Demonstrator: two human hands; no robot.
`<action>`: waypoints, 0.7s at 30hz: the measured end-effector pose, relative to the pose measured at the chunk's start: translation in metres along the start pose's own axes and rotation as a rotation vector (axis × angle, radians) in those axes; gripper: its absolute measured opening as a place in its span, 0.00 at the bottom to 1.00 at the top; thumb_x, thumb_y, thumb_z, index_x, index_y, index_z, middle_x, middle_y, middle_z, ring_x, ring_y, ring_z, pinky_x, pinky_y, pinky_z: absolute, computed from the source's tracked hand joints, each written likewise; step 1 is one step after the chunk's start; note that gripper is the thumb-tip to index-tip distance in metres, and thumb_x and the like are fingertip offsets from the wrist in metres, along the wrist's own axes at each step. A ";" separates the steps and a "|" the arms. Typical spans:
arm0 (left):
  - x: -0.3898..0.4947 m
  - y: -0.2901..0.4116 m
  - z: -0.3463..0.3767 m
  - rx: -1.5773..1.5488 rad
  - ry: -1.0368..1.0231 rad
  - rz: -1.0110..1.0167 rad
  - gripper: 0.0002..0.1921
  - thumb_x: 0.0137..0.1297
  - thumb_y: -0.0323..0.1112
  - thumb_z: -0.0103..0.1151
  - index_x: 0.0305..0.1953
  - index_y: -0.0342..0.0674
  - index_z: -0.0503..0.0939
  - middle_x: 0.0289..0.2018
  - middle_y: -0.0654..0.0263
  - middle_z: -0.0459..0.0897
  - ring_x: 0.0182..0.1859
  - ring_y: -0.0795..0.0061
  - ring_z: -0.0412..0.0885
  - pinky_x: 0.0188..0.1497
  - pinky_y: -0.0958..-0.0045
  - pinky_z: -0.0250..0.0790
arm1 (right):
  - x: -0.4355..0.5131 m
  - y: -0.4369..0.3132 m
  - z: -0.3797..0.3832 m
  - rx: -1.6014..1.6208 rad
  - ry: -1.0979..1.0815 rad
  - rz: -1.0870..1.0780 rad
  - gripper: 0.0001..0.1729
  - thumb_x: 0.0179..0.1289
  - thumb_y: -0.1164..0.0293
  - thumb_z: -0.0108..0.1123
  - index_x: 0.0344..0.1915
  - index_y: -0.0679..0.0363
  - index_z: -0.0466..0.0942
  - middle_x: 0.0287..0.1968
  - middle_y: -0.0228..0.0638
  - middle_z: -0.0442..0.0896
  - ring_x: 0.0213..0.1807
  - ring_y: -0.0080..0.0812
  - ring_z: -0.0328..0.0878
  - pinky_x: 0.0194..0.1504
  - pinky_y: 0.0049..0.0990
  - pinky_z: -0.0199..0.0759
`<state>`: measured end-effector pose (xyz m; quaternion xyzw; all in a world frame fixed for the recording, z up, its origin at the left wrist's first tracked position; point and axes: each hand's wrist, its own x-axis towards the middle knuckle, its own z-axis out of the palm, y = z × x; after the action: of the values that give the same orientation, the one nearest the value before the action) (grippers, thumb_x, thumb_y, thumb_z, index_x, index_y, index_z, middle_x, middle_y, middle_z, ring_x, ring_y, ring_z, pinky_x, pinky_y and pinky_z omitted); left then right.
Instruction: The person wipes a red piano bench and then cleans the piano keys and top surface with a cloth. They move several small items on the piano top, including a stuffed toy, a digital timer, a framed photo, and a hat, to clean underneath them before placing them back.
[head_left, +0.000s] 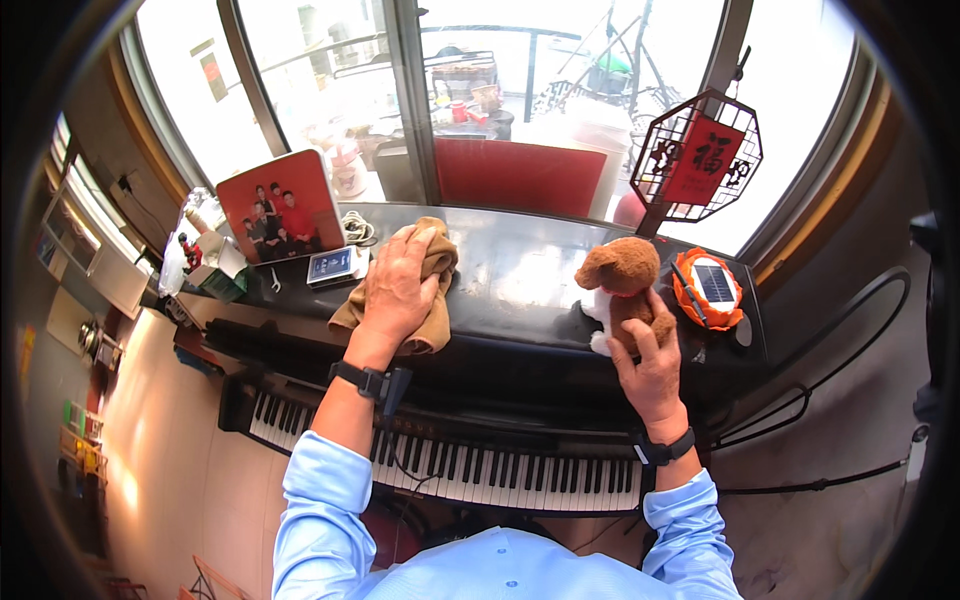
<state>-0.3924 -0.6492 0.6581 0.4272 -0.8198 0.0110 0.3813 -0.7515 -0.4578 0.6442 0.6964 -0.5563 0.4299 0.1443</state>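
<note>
My left hand (399, 281) presses on a bunched brown cloth (435, 315) that lies on the black piano top (502, 285). At the right end of the top, my right hand (651, 356) has its thumb and fingers around the lower body of a brown and white plush dog (630, 266). Whether the plush dog rests on the surface cannot be told. Just right of it lies an orange flower-shaped object with a solar panel (714, 283), and a pen (696, 298) lies across its left side.
A framed photo (281, 214), a boxed card deck (332, 267), a coiled cable (358, 228), a small wrench (276, 280) and a tissue box (217, 262) stand or lie at left. Piano keys (517, 476) run below. A red octagonal ornament (701, 161) hangs by the window.
</note>
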 end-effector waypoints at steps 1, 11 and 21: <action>0.001 -0.006 0.003 0.009 -0.003 0.014 0.35 0.64 0.27 0.75 0.74 0.41 0.77 0.71 0.45 0.80 0.71 0.37 0.80 0.77 0.47 0.73 | 0.001 0.004 0.002 0.019 0.017 0.010 0.22 0.65 0.76 0.82 0.56 0.56 0.82 0.76 0.62 0.78 0.70 0.65 0.82 0.70 0.50 0.82; 0.049 -0.053 0.040 0.128 0.019 -0.158 0.34 0.67 0.30 0.72 0.75 0.42 0.77 0.68 0.45 0.82 0.69 0.38 0.81 0.74 0.46 0.75 | -0.003 0.019 0.011 0.035 0.050 0.039 0.37 0.60 0.80 0.80 0.71 0.58 0.82 0.75 0.57 0.79 0.72 0.62 0.82 0.72 0.51 0.81; 0.099 0.012 0.134 0.094 0.059 -0.174 0.29 0.65 0.30 0.66 0.69 0.45 0.80 0.61 0.48 0.82 0.62 0.41 0.83 0.68 0.44 0.78 | -0.011 0.023 0.018 0.060 0.094 0.050 0.38 0.58 0.81 0.80 0.70 0.58 0.83 0.74 0.60 0.80 0.73 0.64 0.81 0.74 0.52 0.78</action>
<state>-0.5172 -0.7563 0.6295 0.5135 -0.7666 0.0289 0.3845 -0.7642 -0.4707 0.6189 0.6654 -0.5528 0.4821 0.1385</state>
